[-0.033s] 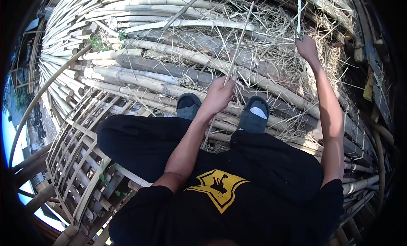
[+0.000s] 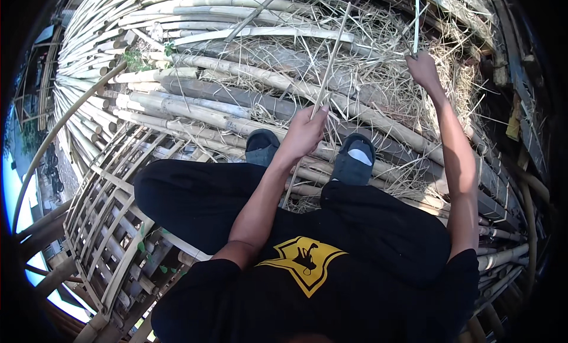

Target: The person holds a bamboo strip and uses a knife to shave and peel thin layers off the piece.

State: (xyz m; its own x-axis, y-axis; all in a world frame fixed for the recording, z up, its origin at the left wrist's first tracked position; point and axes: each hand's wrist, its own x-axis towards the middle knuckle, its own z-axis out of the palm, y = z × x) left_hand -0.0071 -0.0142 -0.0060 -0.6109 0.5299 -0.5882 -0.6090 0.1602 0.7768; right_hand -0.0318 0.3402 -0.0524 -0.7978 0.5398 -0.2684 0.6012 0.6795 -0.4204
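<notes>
My left hand (image 2: pixel 305 130) is closed around a thin bamboo strip (image 2: pixel 332 58), which slants up and away over the pile. The strip seems to carry on below the fist, down between my feet. Out at the far right, my right hand (image 2: pixel 422 69) is a fist with the arm stretched forward. A narrow pale length (image 2: pixel 416 18) rises from that fist, and a short dark piece shows beside it. Whether this is a blade or another strip I cannot tell; the fingers hide the gripped part.
Bamboo poles (image 2: pixel 260 77) lie under and before my sandalled feet (image 2: pixel 353 159). Loose shavings (image 2: pixel 378 65) cover the far right side. A slatted bamboo lattice (image 2: pixel 112 225) stands at my left, near a curved pole (image 2: pixel 53 136). More cut poles (image 2: pixel 89 77) are stacked at far left.
My right hand has shifted slightly to the left with what it holds. The far end of the strip in my left hand has tipped a little to the left.
</notes>
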